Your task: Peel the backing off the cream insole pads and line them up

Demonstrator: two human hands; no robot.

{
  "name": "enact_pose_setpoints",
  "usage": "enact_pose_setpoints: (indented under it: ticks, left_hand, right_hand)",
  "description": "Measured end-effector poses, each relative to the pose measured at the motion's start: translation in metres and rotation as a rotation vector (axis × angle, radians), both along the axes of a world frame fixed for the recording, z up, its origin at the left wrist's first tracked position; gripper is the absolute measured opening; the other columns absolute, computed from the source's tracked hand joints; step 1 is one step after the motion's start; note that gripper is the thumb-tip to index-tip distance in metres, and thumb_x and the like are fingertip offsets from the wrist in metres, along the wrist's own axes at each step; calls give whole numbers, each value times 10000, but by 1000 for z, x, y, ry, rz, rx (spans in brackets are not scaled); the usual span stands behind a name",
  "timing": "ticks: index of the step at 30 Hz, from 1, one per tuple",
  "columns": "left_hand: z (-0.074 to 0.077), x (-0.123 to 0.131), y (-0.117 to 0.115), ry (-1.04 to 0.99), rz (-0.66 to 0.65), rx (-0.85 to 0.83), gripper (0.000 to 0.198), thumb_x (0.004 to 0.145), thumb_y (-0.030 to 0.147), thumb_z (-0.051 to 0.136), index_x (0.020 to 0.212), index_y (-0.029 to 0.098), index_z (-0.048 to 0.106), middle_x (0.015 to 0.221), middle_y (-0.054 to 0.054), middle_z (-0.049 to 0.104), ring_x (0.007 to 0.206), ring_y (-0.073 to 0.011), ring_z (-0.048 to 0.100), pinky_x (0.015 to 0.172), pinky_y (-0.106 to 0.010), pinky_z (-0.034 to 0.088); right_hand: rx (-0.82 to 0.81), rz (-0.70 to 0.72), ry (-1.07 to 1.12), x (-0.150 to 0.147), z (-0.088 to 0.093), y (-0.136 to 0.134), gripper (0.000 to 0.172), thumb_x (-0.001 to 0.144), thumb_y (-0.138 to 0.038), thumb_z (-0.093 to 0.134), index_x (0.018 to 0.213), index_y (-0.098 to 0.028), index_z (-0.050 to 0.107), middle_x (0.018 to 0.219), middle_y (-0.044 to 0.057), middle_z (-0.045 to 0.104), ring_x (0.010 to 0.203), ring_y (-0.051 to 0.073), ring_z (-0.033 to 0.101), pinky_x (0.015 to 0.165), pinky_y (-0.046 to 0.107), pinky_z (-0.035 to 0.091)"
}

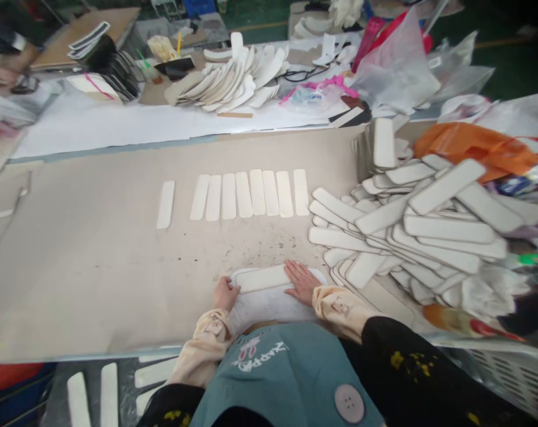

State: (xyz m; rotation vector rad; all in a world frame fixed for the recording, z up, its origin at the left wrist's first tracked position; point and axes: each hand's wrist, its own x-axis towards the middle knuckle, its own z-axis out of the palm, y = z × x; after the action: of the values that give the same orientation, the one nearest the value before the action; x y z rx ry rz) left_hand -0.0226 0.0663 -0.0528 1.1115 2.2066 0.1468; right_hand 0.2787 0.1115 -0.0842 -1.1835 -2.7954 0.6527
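A cream rounded strip [262, 279] lies crosswise at the front of the table, on top of a larger white piece [251, 305]. At its left end my left hand [227, 293] is closed, thumb and fingers gripping the edge. My right hand [302, 281] rests flat on the strip's right end, its fingers stretched out. Beyond my hands stands a row of several cream strips [251, 194] laid side by side, with one single strip [165, 204] apart on the left.
A large heap of grey-edged strips [447, 228] covers the table's right side, beside an orange bag [477, 148]. A glue-coloured bottle [451, 319] lies near the front right. Curved white pieces [237, 77] are piled on the far table. Someone's arm [11, 65] shows far left.
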Motion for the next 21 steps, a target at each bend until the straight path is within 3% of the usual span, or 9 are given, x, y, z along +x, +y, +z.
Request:
enact_pose_setpoints:
  ticks: [4,6,8,10,12,14,17,21]
  left_hand:
    - [1,2,-26,-78,144,133,277,779,248,450,1034,161,517,821,-62,634,767,-166,608,736,-307,481]
    - [6,7,-42,-24,120,254,285,825,274,396,1060,168,518,938,-93,631,887,-174,602,816,-328,478]
    - [11,19,-52,18,-70,375,324,851,303,371,1119,183,509,1130,-122,577,1082,-189,534,933,-352,432]
    - [15,39,-51,-34,-375,439,391,865,310,354,1221,186,458,1315,-128,461,1264,-200,379,1032,-378,349]
    - [14,65,-39,-97,-682,440,483,866,343,356,1315,164,368,1428,-129,323,1355,-223,204,1082,-419,269]
    - [8,89,-22,-103,-901,409,596,855,429,365,1364,128,289,1470,-144,226,1373,-261,109,1093,-465,219]
    - [-5,107,-3,-19,-1037,373,696,842,527,326,1383,98,239,1480,-156,183,1371,-279,91,1092,-486,184]
    - [-15,81,-4,160,-1025,340,657,864,510,279,1384,110,242,1479,-134,200,1372,-261,106,1087,-476,188]
  right_hand:
    - [3,8,-9,-5,-2,-1,714,857,-487,437,1398,-75,220,1473,135,128,1357,252,50,1103,470,143]
    - [8,12,-21,-5,-1,-1,707,861,-491,422,1396,-73,226,1475,129,123,1357,255,51,1104,467,135]
    - [15,10,-22,-4,-1,-1,702,865,-492,412,1398,-75,225,1475,128,122,1356,259,55,1104,467,129]
    - [30,12,-15,-2,-3,-1,699,867,-495,402,1398,-76,225,1474,132,125,1356,261,57,1103,470,130]
    - [57,17,-9,-1,-6,-2,697,871,-504,389,1395,-71,232,1472,140,135,1355,261,62,1098,471,143]
    - [89,22,-9,0,-11,-3,703,871,-517,378,1390,-64,240,1467,149,149,1353,266,72,1089,475,164]
    - [121,33,-15,1,-14,-3,710,870,-519,378,1392,-61,230,1465,152,159,1352,269,79,1080,474,187]
    - [123,36,-15,-1,-13,-3,715,872,-506,389,1407,-78,184,1471,141,142,1353,264,73,1082,479,183]
